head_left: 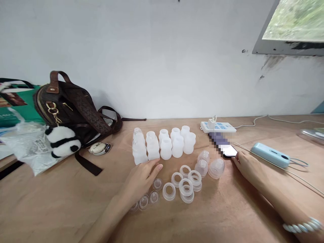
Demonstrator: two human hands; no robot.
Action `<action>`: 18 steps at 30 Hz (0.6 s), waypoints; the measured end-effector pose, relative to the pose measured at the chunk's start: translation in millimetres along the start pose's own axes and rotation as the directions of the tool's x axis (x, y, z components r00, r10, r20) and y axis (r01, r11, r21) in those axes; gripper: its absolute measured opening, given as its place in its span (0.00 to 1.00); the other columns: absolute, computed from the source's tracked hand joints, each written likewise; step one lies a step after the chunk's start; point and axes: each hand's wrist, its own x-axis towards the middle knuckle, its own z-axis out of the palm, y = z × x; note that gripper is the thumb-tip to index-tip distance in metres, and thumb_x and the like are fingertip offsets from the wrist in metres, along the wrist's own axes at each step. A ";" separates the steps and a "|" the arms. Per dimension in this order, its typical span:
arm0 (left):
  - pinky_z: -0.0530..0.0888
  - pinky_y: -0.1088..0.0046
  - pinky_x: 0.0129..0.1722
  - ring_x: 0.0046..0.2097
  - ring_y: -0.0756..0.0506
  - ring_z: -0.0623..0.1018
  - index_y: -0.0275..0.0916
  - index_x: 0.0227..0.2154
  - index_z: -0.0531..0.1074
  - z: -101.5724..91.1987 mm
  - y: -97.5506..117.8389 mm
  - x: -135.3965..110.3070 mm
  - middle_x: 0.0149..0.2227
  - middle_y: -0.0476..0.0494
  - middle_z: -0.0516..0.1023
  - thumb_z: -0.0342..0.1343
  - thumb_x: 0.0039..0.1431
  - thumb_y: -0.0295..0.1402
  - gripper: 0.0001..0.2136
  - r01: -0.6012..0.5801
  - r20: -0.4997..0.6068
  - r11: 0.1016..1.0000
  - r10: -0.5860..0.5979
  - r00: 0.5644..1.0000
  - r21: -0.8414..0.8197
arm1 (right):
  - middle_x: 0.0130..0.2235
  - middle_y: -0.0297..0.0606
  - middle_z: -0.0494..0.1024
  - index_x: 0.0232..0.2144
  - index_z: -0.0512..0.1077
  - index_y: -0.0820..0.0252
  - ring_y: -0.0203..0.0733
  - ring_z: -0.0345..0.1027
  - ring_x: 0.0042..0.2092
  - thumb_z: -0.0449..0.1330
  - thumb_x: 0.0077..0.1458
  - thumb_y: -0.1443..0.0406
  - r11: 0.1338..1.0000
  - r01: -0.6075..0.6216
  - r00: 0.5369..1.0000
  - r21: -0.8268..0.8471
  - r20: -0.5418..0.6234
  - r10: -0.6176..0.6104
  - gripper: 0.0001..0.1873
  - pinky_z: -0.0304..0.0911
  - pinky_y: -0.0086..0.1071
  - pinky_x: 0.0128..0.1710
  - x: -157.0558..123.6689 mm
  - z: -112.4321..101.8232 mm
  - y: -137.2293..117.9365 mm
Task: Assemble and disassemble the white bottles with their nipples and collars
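Observation:
My left hand (143, 175) reaches over the table with its thumb apart from its stretched fingers, holding nothing visible. Just beyond its fingertips, several frosted white baby bottles (166, 148) stand in rows, some at the left topped with clear parts. Below the hand lie several clear bottle nipples (154, 196), partly hidden by it. Translucent collar rings (169, 191) lie to its right, a few stacked. Further right sit clear domed caps (217, 168). My right hand (249, 165) pinches the near corner of a phone (230, 151), which lies on the table.
A brown backpack (76, 104) with a panda plush (63, 141) stands at the left, by a plastic bag (30, 145) and a computer mouse (97, 147). At the back right are a power strip (227, 127), a blue power bank (270, 155) and cables.

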 end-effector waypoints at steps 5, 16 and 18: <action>0.72 0.56 0.55 0.58 0.35 0.76 0.39 0.57 0.72 -0.7 1.3 0.2 0.57 0.39 0.78 0.38 0.71 0.45 0.24 0.000 0.003 1.000 0.000 1.000 0.017 | 0.34 0.49 0.77 0.32 0.69 0.64 0.49 0.74 0.35 0.51 0.65 0.66 0.998 0.016 1.000 -0.063 0.019 -0.015 0.11 0.55 0.33 0.29 1.7 -4.2 -2.1; 0.76 0.57 0.50 0.55 0.35 0.79 0.40 0.54 0.74 -0.8 0.1 0.7 0.55 0.40 0.80 0.39 0.71 0.45 0.23 -0.024 -0.035 0.997 0.027 0.999 0.077 | 0.31 0.47 0.77 0.35 0.70 0.66 0.49 0.73 0.30 0.52 0.66 0.64 0.993 -0.006 0.996 -0.116 0.090 0.016 0.12 0.50 0.34 0.25 -0.5 -18.1 -7.0; 0.76 0.58 0.50 0.55 0.34 0.79 0.41 0.53 0.74 -1.5 0.6 0.4 0.54 0.40 0.80 0.39 0.71 0.45 0.23 -0.027 -0.043 0.996 0.030 0.999 0.086 | 0.31 0.47 0.77 0.34 0.70 0.66 0.48 0.73 0.30 0.51 0.66 0.65 0.994 -0.005 0.996 -0.107 0.092 0.015 0.12 0.51 0.34 0.25 -0.8 -21.1 -8.7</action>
